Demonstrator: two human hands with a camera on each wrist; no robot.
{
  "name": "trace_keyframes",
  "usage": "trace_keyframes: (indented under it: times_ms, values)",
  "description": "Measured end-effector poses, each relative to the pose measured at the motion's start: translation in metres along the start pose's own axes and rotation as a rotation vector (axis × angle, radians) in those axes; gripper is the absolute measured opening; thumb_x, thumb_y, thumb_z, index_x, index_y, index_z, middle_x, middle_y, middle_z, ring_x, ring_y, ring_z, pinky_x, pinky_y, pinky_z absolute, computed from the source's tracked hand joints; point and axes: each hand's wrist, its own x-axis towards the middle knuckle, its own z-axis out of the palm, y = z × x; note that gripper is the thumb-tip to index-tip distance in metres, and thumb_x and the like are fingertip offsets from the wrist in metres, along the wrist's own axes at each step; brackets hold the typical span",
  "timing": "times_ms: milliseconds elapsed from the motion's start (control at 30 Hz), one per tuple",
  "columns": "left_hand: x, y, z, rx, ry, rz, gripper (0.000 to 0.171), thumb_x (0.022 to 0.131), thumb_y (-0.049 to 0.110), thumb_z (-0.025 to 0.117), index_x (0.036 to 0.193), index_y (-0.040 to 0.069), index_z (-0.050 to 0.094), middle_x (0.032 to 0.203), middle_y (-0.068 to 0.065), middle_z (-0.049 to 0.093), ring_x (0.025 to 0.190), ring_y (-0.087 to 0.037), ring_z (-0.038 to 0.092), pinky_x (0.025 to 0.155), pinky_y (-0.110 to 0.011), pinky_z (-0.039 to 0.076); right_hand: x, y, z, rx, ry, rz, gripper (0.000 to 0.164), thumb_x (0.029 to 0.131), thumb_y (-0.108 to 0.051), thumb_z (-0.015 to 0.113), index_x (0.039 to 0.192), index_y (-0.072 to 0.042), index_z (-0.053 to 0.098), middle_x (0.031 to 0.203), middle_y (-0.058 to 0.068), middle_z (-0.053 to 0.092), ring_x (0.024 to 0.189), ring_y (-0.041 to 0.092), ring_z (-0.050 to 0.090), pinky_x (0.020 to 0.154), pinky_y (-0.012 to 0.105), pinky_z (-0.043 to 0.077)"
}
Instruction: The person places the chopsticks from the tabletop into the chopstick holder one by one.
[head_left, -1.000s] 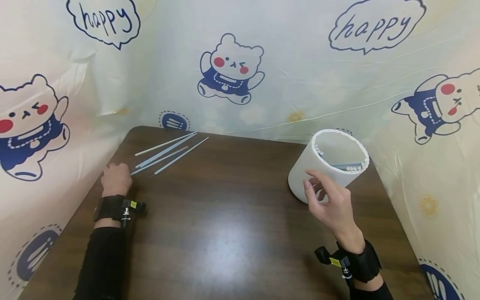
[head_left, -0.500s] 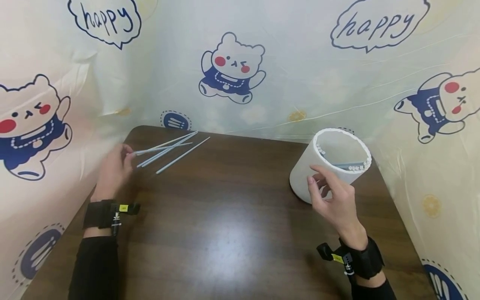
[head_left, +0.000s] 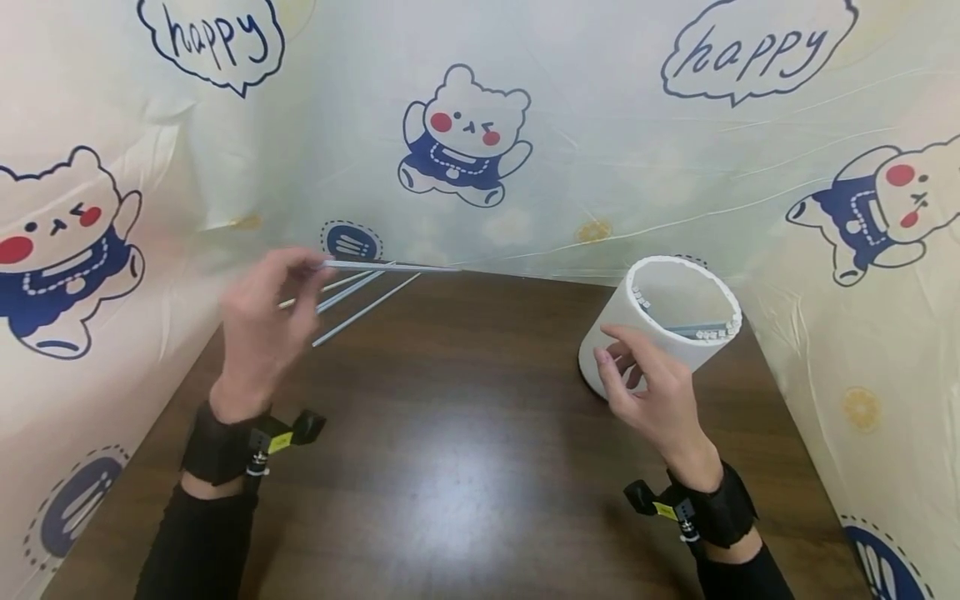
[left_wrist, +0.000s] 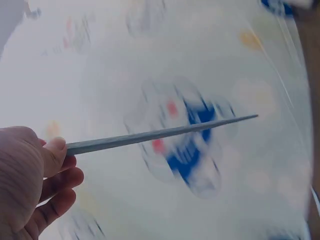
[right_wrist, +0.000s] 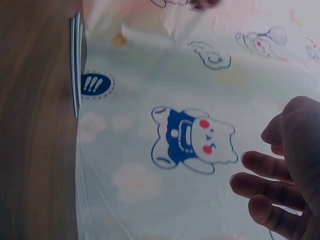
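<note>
My left hand (head_left: 270, 325) pinches a thin grey-blue chopstick (left_wrist: 150, 136) by its thick end, between thumb and fingers. It is raised above the back left of the table, its narrow tip pointing right. Below it several more chopsticks (head_left: 367, 309) lie loosely side by side on the wood. My right hand (head_left: 656, 396) hovers in front of a white cylindrical holder (head_left: 597, 354), fingers loosely bent and nothing between them. Inside the holder, several chopsticks (head_left: 697, 329) lean against the wall, their pale ends near the rim. The right hand covers part of the holder's front.
The dark brown table (head_left: 465, 433) has its back edge against a curtain (head_left: 585, 167) printed with cartoon bears. More of this curtain hangs at the left and right sides. A black camera strap sits on each wrist.
From the table's left edge, my left hand has lifted a chopstick off the pile and moved up and right with it. My right hand has shifted slightly left.
</note>
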Motion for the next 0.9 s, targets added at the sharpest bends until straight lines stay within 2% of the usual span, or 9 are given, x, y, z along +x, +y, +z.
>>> trace_keyframes:
  times_ms: [100, 200, 267, 400, 500, 600, 733, 900]
  values:
    - [0.01, 0.037, 0.009, -0.092, 0.039, 0.159, 0.019, 0.087, -0.012, 0.078, 0.105, -0.005, 0.073, 0.095, -0.021, 0.078, 0.083, -0.035, 0.072, 0.1, -0.007, 0.048, 0.007, -0.008, 0.003, -0.021, -0.011, -0.023, 0.05, 0.108, -0.043, 0.06, 0.122, 0.004, 0.071, 0.083, 0.013, 0.074, 0.066, 0.017, 0.062, 0.058, 0.02, 0.052]
    - [0.016, 0.068, 0.015, -0.21, 0.019, 0.308, 0.015, 0.095, -0.012, 0.069, 0.106, -0.004, 0.074, 0.099, -0.019, 0.079, 0.087, -0.034, 0.074, 0.104, -0.017, 0.054, 0.013, -0.016, 0.007, -0.042, -0.01, -0.061, 0.049, 0.108, -0.042, 0.06, 0.124, 0.003, 0.071, 0.08, 0.011, 0.072, 0.063, 0.017, 0.061, 0.056, 0.022, 0.052]
    - [0.018, 0.085, 0.019, -0.262, -0.008, 0.406, 0.013, 0.101, -0.006, 0.063, 0.107, -0.003, 0.074, 0.102, -0.019, 0.08, 0.089, -0.032, 0.074, 0.099, -0.024, 0.059, 0.016, -0.021, 0.009, -0.039, -0.004, -0.083, 0.048, 0.108, -0.041, 0.061, 0.124, 0.003, 0.07, 0.079, 0.01, 0.071, 0.062, 0.018, 0.06, 0.053, 0.024, 0.051]
    - [0.021, 0.113, 0.026, -0.234, -0.031, 0.625, 0.012, 0.104, 0.002, 0.065, 0.105, -0.005, 0.074, 0.102, -0.019, 0.08, 0.084, -0.027, 0.073, 0.081, -0.031, 0.063, 0.018, -0.027, 0.014, -0.015, 0.013, -0.097, 0.047, 0.108, -0.039, 0.062, 0.124, 0.005, 0.068, 0.077, 0.011, 0.07, 0.061, 0.018, 0.059, 0.051, 0.025, 0.045]
    - [0.021, 0.126, 0.034, -0.182, -0.015, 0.757, 0.009, 0.102, 0.002, 0.069, 0.103, -0.004, 0.075, 0.102, -0.017, 0.081, 0.08, -0.023, 0.072, 0.074, -0.029, 0.063, 0.016, -0.028, 0.015, 0.001, 0.023, -0.089, 0.047, 0.108, -0.038, 0.061, 0.124, 0.006, 0.068, 0.077, 0.011, 0.069, 0.06, 0.018, 0.058, 0.052, 0.023, 0.043]
    - [0.019, 0.134, 0.042, -0.168, -0.014, 0.816, 0.007, 0.1, 0.005, 0.072, 0.103, 0.0, 0.075, 0.105, -0.013, 0.082, 0.081, -0.021, 0.071, 0.074, -0.026, 0.061, 0.014, -0.028, 0.015, -0.006, 0.034, -0.102, 0.043, 0.109, -0.034, 0.06, 0.12, 0.006, 0.069, 0.078, 0.011, 0.069, 0.06, 0.018, 0.056, 0.054, 0.022, 0.043]
    - [0.018, 0.144, 0.054, -0.205, -0.007, 0.838, 0.011, 0.096, 0.007, 0.078, 0.105, 0.004, 0.073, 0.109, -0.01, 0.082, 0.084, -0.019, 0.07, 0.075, -0.024, 0.059, 0.012, -0.028, 0.012, -0.039, 0.059, -0.129, 0.038, 0.111, -0.029, 0.059, 0.113, 0.007, 0.072, 0.081, 0.013, 0.071, 0.061, 0.02, 0.056, 0.057, 0.024, 0.047]
    - [0.033, 0.161, 0.071, -0.257, 0.021, 0.866, 0.014, 0.09, 0.007, 0.083, 0.101, 0.006, 0.074, 0.112, -0.009, 0.082, 0.086, -0.016, 0.072, 0.079, -0.023, 0.058, 0.019, -0.017, 0.001, -0.099, 0.191, -0.146, 0.032, 0.108, -0.022, 0.061, 0.105, 0.007, 0.074, 0.076, 0.015, 0.07, 0.054, 0.021, 0.051, 0.052, 0.027, 0.042]
